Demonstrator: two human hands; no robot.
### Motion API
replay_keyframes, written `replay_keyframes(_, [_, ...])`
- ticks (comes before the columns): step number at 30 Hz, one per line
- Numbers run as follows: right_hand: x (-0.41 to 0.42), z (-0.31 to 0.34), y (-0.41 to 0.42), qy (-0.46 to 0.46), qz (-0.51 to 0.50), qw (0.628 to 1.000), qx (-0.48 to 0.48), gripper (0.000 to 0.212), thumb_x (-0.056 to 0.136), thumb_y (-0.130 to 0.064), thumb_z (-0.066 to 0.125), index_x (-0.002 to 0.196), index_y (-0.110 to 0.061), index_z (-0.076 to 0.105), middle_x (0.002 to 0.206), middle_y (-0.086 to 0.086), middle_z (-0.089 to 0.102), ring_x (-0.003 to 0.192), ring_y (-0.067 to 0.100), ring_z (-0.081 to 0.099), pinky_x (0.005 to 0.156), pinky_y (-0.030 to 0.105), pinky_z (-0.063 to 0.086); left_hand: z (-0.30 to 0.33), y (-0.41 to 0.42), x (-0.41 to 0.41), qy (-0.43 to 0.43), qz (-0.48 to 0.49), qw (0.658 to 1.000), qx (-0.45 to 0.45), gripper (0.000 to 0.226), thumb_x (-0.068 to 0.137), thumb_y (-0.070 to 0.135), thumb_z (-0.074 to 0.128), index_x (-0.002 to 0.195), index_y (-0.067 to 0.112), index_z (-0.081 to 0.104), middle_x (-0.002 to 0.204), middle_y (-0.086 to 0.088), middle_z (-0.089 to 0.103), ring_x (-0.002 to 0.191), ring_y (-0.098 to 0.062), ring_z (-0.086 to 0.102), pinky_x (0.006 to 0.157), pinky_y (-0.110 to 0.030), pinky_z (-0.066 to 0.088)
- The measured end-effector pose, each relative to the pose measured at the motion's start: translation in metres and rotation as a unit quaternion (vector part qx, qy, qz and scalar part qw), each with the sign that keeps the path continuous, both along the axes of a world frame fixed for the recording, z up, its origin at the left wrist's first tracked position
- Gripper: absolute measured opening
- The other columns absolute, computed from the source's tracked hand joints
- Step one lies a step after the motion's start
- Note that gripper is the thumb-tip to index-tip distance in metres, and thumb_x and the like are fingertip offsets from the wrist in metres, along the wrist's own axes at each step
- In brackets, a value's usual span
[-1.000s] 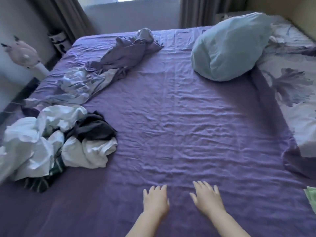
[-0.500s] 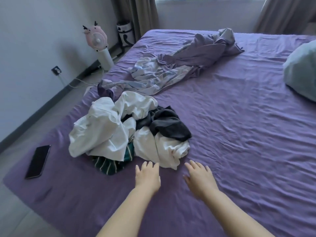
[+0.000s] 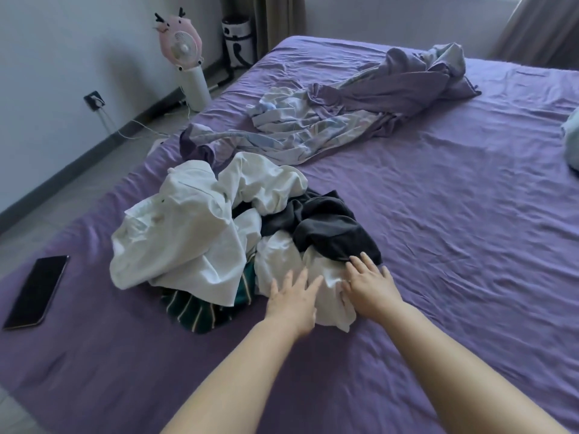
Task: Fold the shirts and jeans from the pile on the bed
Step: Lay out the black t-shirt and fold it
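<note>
Both my arms reach out over the purple bed (image 3: 438,245), and my hands land on the near edge of the pile of clothes (image 3: 238,242). My left hand (image 3: 293,300) lies palm down with its fingers (image 3: 302,278) spread apart, resting flat on a bunched white garment (image 3: 282,261) at the front of the pile; they grip nothing. My right hand (image 3: 371,285) sits just beside it, also palm down, its fingers (image 3: 366,261) loosely apart, their tips touching the lower edge of a dark grey garment (image 3: 326,227) that drapes over the white one. Whether my right thumb is pinching a fold of the white cloth, I cannot tell; the rest of the hand lies open.

The pile sits toward the left side of the bed, near me. A large crumpled white shirt (image 3: 185,233) makes up its left half, and a dark green garment with pale stripes (image 3: 194,311) pokes out from under it at the front. Beyond the pile, a rumpled lilac and pale patterned sheet (image 3: 360,104) trails across the bed toward the far end.

A dark phone (image 3: 36,291) lies flat, screen up, on the bed's left edge, well apart from the pile. On the floor past the bed stands a pink fan (image 3: 181,45) with small antlers on a white base, near the wall.
</note>
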State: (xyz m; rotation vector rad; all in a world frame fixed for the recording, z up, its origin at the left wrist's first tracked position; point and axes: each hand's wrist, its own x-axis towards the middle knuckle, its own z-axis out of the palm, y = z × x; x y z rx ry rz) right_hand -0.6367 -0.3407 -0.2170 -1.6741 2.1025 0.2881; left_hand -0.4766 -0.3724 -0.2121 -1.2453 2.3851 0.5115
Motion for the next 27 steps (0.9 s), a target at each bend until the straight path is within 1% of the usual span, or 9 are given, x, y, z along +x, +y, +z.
replay_keyframes(3, [-0.007, 0.019, 0.007, -0.016, 0.020, 0.998, -0.050, 0.049, 0.101, -0.030, 0.029, 0.147, -0.016, 0.023, 0.156, -0.006, 0.014, 0.145, 0.012, 0.002, 0.116, 0.043, 0.006, 0.008, 0.001, -0.001, 0.029, 0.012, 0.999, -0.004, 0.062, 0.100, 0.029, 0.037, 0.151, 0.030, 0.002, 0.160, -0.001, -0.006, 0.146, -0.027, -0.003, 0.118, -0.049, 0.005])
replay_keyframes(7, [-0.021, 0.068, 0.014, -0.141, -0.032, 0.980, -0.135, 0.037, 0.098, -0.016, 0.041, 0.134, -0.017, 0.048, 0.143, -0.005, 0.042, 0.131, 0.013, 0.039, 0.111, 0.031, 0.022, 0.035, 0.007, -0.014, 0.097, 0.027, 0.995, -0.004, 0.064, 0.099, 0.032, 0.039, 0.151, 0.028, 0.002, 0.160, 0.001, 0.000, 0.146, -0.022, 0.003, 0.119, -0.043, 0.009])
replay_keyframes(10, [-0.033, 0.124, 0.018, -0.270, -0.145, 0.934, -0.183, 0.031, 0.092, -0.004, 0.049, 0.120, -0.011, 0.062, 0.117, 0.003, 0.062, 0.101, 0.017, 0.058, 0.088, 0.023, 0.041, 0.074, 0.012, -0.034, 0.181, 0.026, 0.983, -0.020, 0.069, 0.097, 0.036, 0.045, 0.152, 0.025, 0.004, 0.159, 0.003, 0.007, 0.145, -0.018, 0.011, 0.118, -0.036, 0.015])
replay_keyframes(13, [-0.043, 0.186, 0.025, -0.364, -0.200, 0.884, -0.217, 0.024, 0.091, -0.001, 0.052, 0.106, -0.010, 0.069, 0.091, 0.008, 0.066, 0.081, 0.018, 0.058, 0.073, 0.024, 0.044, 0.119, 0.022, -0.053, 0.267, 0.032, 0.963, -0.006, 0.082, 0.090, 0.044, 0.055, 0.152, 0.026, 0.004, 0.158, 0.004, 0.013, 0.143, -0.017, 0.018, 0.115, -0.033, 0.022])
replay_keyframes(16, [-0.052, 0.258, 0.038, -0.478, -0.213, 0.817, -0.243, 0.021, 0.092, 0.000, 0.052, 0.092, -0.013, 0.069, 0.084, 0.001, 0.066, 0.082, 0.016, 0.060, 0.077, 0.027, 0.048, 0.166, 0.036, -0.073, 0.328, 0.053, 0.943, -0.009, 0.102, 0.079, 0.054, 0.066, 0.152, 0.020, 0.003, 0.156, 0.001, 0.020, 0.142, -0.017, 0.022, 0.114, -0.032, 0.024])
replay_keyframes(19, [-0.066, 0.333, 0.056, -0.539, -0.215, 0.769, -0.268, 0.020, 0.093, -0.002, 0.050, 0.093, -0.011, 0.067, 0.092, 0.006, 0.068, 0.091, 0.017, 0.063, 0.087, 0.038, 0.049, 0.217, 0.049, -0.096, 0.395, 0.134, 0.909, -0.004, 0.095, 0.083, 0.039, 0.068, 0.152, 0.018, 0.007, 0.149, -0.006, 0.033, 0.136, -0.019, 0.034, 0.110, -0.028, 0.029])
replay_keyframes(21, [-0.076, 0.363, 0.072, -0.527, -0.223, 0.772, -0.275, 0.016, 0.093, -0.004, 0.051, 0.100, -0.010, 0.065, 0.097, 0.009, 0.065, 0.094, 0.018, 0.061, 0.088, 0.040, 0.048, 0.239, 0.054, -0.107, 0.387, 0.172, 0.906, -0.012, 0.082, 0.088, 0.030, 0.063, 0.151, 0.016, 0.012, 0.147, -0.008, 0.037, 0.133, -0.022, 0.038, 0.108, -0.029, 0.032])
replay_keyframes(23, [-0.085, 0.370, 0.091, -0.501, -0.243, 0.784, -0.275, 0.017, 0.093, -0.005, 0.052, 0.107, -0.009, 0.062, 0.101, 0.008, 0.062, 0.097, 0.020, 0.060, 0.082, 0.034, 0.047, 0.242, 0.059, -0.109, 0.312, 0.172, 0.934, -0.035, 0.073, 0.090, 0.027, 0.059, 0.149, 0.016, 0.019, 0.147, -0.010, 0.035, 0.134, -0.024, 0.035, 0.109, -0.032, 0.032])
replay_keyframes(27, [-0.102, 0.310, 0.121, -0.415, -0.257, 0.843, -0.225, 0.024, 0.092, -0.004, 0.053, 0.113, -0.006, 0.062, 0.093, 0.006, 0.062, 0.097, 0.027, 0.064, 0.060, 0.018, 0.039, 0.207, 0.076, -0.103, 0.174, 0.150, 0.973, -0.038, 0.062, 0.090, 0.032, 0.053, 0.146, 0.019, 0.027, 0.146, -0.005, 0.035, 0.134, -0.024, 0.034, 0.107, -0.035, 0.035])
